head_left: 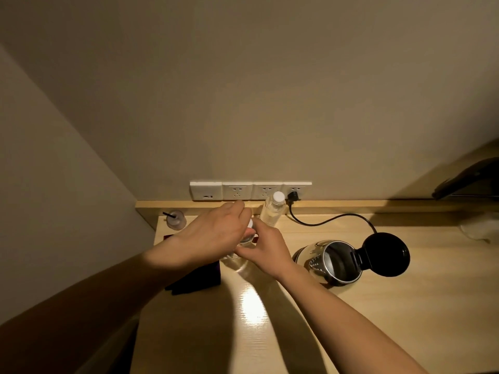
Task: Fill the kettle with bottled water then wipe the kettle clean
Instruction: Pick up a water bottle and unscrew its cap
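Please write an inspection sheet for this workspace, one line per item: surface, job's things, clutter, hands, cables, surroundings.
Surface: light wooden desk, glossy, with a lamp reflection near the front.
Job's things: kettle stands with its lid swung open; one bottle is between both hands; a second bottle, capped, stands at the wall.
Clutter: small jar with a dark stick at the back left; dark cloth-like item under the left forearm.
Hands: left hand covers the bottle's top; right hand grips its side.
Cables: black cord runs from a plugged wall socket toward the kettle.
Surroundings: beige walls; dark object at the right edge, unclear.
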`<state>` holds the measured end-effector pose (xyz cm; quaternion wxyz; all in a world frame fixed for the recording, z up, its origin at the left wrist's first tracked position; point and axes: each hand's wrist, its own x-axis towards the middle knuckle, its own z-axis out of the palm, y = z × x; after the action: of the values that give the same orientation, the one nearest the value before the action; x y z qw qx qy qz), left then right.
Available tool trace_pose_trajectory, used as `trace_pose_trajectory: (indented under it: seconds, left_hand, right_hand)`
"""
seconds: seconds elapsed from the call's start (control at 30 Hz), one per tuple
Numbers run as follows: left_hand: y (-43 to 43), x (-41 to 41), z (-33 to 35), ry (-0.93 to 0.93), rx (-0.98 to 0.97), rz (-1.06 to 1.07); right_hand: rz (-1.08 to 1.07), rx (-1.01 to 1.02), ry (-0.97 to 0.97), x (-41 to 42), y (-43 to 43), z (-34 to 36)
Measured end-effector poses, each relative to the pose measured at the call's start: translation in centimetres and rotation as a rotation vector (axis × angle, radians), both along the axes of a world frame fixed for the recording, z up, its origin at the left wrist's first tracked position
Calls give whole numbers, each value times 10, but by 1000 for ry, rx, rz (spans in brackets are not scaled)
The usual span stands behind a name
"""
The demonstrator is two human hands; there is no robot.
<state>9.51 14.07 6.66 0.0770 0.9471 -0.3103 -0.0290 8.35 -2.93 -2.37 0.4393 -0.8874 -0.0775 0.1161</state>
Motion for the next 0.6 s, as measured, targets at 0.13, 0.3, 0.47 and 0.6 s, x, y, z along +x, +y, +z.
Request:
trace_pose_trajectory:
  seconds: [0.13,0.3,0.47,0.6]
  left_hand:
    - [-9,-14,-9,-27,-19,194]
    - [-7,-17,-10,87,-131,218]
    - [16,3,14,300,-257,-176]
    - [8,5,15,204,-136,-233]
  right_hand:
    - [-87,-34,-24,-17,2,-5]
    - [-104,-17,-44,-26,-3,-3]
    - [-65,-76,-84,-25,-15,0]
    - [-30,-111,-84,-27,-17,2]
